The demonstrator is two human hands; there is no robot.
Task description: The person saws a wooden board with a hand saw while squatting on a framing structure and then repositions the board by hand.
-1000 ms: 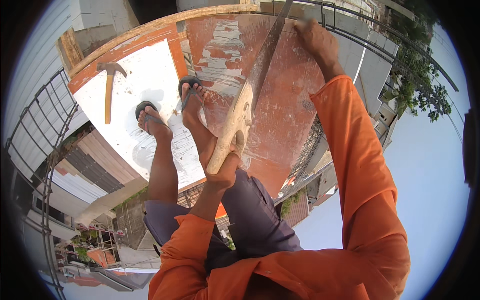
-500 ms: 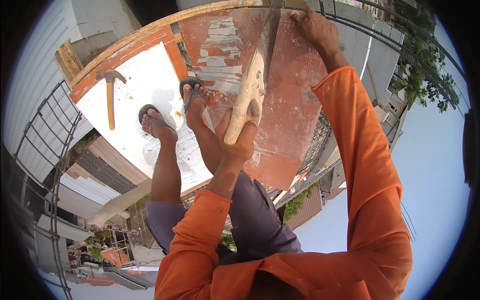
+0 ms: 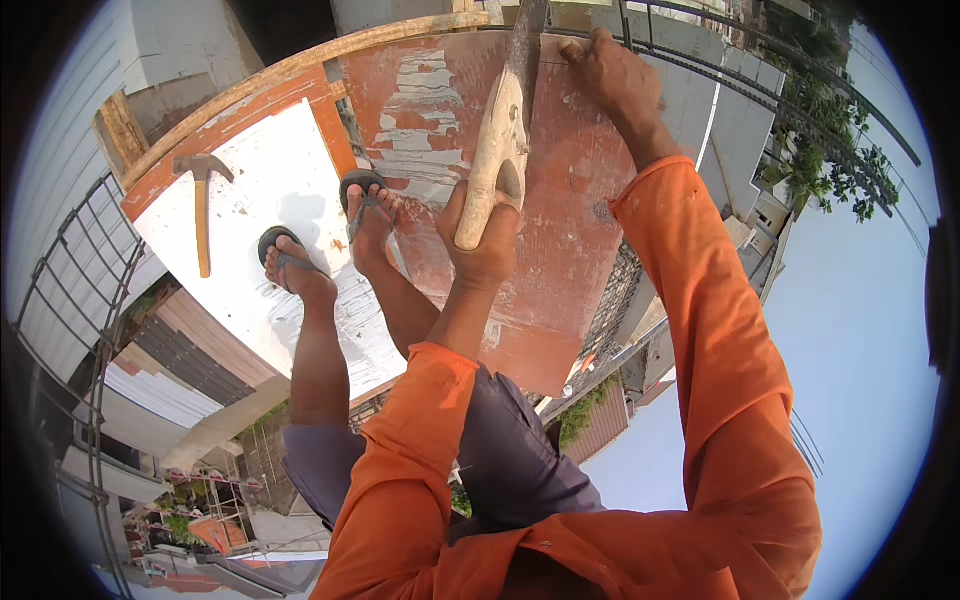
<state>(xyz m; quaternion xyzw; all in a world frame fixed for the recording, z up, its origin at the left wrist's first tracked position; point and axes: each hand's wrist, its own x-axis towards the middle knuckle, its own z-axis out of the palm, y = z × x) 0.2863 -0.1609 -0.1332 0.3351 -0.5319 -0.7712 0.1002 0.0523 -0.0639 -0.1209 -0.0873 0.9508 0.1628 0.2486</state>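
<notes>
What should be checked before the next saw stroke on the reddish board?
1. Left hand closed on the wooden saw handle: ok.
2. Right hand pressing the reddish board beside the blade: ok.
3. Right fingers clear of the saw teeth: cannot tell.
4. Both sandalled feet planted on the boards: ok.
5. Hammer lying apart from the feet: ok.
6. Board edge overhanging open air, support beneath: cannot tell.

A rust-red board [image 3: 560, 250] streaked with pale grey-white scrapes lies beside a white panel [image 3: 270, 200] with an orange-red border. The handsaw [image 3: 500, 140] has a pale tan wooden handle and a dull grey blade. A hammer [image 3: 202, 205] shows a light wooden shaft and dark grey head. Sleeves [image 3: 720, 330] are bright orange, shorts [image 3: 500, 460] dusky purple-grey, and sandals [image 3: 362, 190] dark grey.
</notes>
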